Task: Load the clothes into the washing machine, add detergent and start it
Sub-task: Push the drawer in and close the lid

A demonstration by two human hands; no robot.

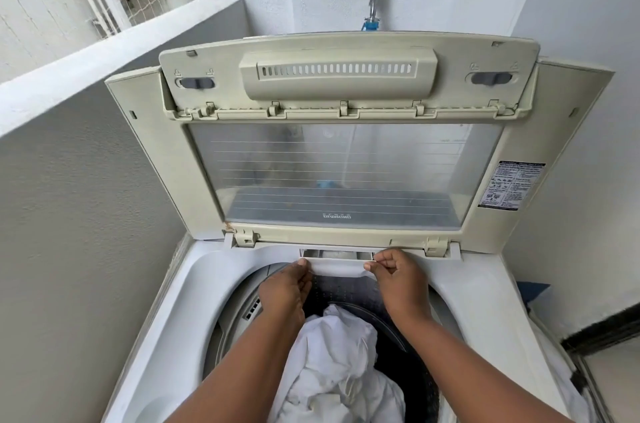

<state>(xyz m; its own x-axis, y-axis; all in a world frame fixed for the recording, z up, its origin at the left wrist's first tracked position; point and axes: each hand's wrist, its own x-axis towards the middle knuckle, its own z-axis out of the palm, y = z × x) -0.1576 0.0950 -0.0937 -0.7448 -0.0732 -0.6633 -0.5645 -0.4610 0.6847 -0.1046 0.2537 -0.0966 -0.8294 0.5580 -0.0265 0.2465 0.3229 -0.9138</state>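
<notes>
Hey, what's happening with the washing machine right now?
A person is standing over an open top-loading washing machine with its lid propped up. Both hands, left hand and right hand, grip the front edge of the small detergent drawer at the back rim of the tub, which is partly pulled out. White clothes already lie in the drum. No detergent container is in view, so that step does not look done yet.
</notes>
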